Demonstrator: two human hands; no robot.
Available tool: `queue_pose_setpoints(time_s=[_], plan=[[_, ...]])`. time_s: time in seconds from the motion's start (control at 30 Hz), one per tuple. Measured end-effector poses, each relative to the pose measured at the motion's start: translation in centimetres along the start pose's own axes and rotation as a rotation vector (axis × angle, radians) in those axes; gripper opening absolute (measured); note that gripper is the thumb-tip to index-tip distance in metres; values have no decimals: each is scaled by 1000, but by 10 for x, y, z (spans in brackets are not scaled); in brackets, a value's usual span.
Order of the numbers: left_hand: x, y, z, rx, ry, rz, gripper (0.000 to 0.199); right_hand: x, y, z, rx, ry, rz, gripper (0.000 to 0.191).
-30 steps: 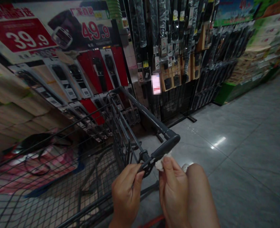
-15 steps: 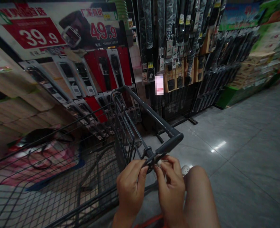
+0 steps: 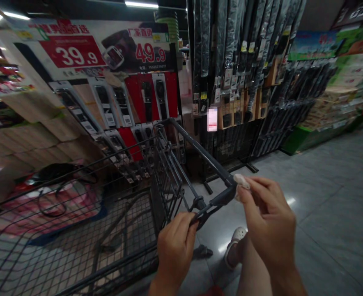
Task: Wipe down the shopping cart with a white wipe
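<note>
My left hand [image 3: 177, 242] is closed on the near end of the dark frame of a shopping cart [image 3: 200, 150], by its handle corner. Between the thumb and fingers of my right hand [image 3: 269, 218] is a small crumpled white wipe [image 3: 241, 183]. The wipe touches or nearly touches the far corner of the cart's handle. The cart's wire basket [image 3: 70, 246] spreads out to the left. Through its mesh a pink patterned bundle with black straps [image 3: 67, 193] shows; whether it lies inside or beyond the basket I cannot tell.
A rack of packaged belts [image 3: 104, 102] stands behind the cart under a price sign [image 3: 79, 53]. More belts in plastic [image 3: 230, 53] hang in the middle. Stacked goods [image 3: 326, 102] line the right side. My foot in a white clog [image 3: 235, 244] is on the grey tiled floor [image 3: 332, 230].
My right hand has moved right and up, away from my left hand, to the handle's corner with the wipe. My left hand stays on the cart frame. The view has tilted up slightly.
</note>
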State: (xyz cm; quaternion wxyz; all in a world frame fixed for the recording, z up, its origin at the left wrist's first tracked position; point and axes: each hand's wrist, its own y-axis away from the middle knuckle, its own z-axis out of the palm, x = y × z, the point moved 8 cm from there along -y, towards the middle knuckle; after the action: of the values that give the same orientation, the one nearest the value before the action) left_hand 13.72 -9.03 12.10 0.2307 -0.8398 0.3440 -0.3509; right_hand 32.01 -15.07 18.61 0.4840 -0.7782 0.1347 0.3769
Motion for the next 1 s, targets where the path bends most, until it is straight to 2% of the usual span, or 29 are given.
queue_pose_setpoints(time_s=[0.13,0.33,0.57,0.7,0.8,1.0], plan=[[1,0,-2,28,-15,-9,15,-1,2,18,-88,-16,-72,24],[4,3,0,58,-52,-14,15,-23,24,26,-152,14,-248,29],[4,5,2,37,-67,-37,14,-39,49,41,-246,29,-359,39],[6,8,-2,84,-82,-48,18,-49,57,49,-316,-8,-411,39],[7,13,-6,119,-93,-49,21,-51,58,51,-368,-79,-410,38],[-3,28,-22,192,-157,-81,15,-38,41,37,-301,-41,-352,30]])
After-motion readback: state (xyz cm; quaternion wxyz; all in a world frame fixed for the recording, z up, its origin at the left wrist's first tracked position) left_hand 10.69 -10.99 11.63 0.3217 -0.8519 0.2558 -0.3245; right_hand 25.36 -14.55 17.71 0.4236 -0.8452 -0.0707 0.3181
